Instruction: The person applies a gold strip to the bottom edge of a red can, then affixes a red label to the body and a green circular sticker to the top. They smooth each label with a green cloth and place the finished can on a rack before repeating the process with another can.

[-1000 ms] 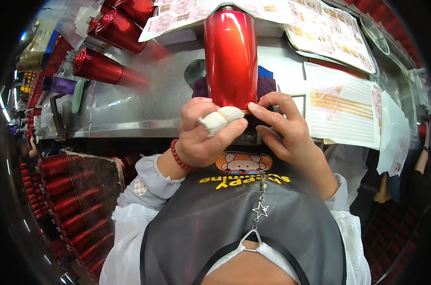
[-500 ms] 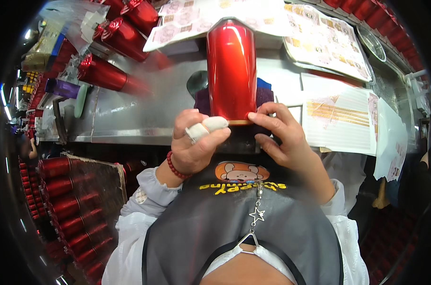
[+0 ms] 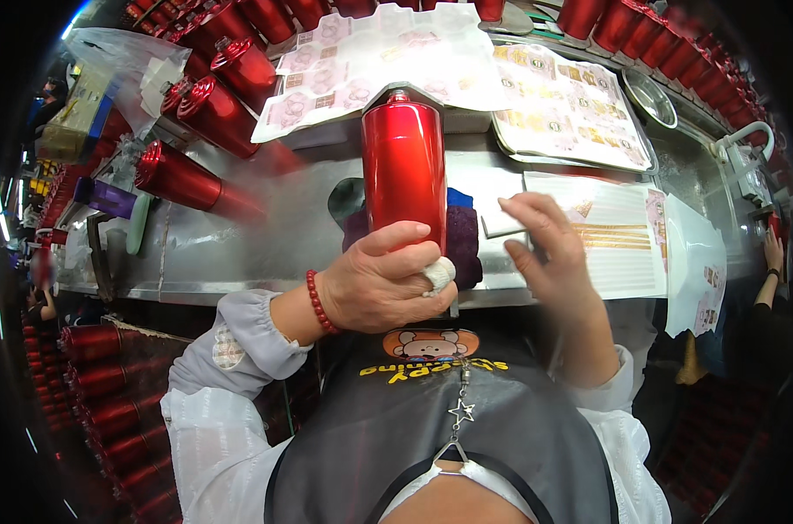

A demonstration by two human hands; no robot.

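A glossy red bottle (image 3: 403, 166) lies on a folded dark purple cloth (image 3: 463, 249), its neck pointing away from me. My left hand (image 3: 388, 278) is wrapped round the bottle's near end and covers its base; a white covering is on one of its digits. To the right, my right hand (image 3: 549, 249) is off the bottle, slightly blurred, with thumb and fingers apart and nothing seen between them. Just left of its fingertips lies a small flat whitish piece (image 3: 501, 224). Sheets with gold strips (image 3: 619, 236) are beside that hand.
Printed sticker sheets (image 3: 353, 70) drape over a raised support behind the bottle; another stack (image 3: 571, 105) sits at the back right, near a round metal dish (image 3: 650, 98). Red bottles (image 3: 178, 177) lie at the left. A co-worker's hand (image 3: 773, 251) shows at the far right.
My right hand has left the bottle's base and moved right, toward the strip sheets. The left hand has shifted from the base's edge to a grip round the near end.
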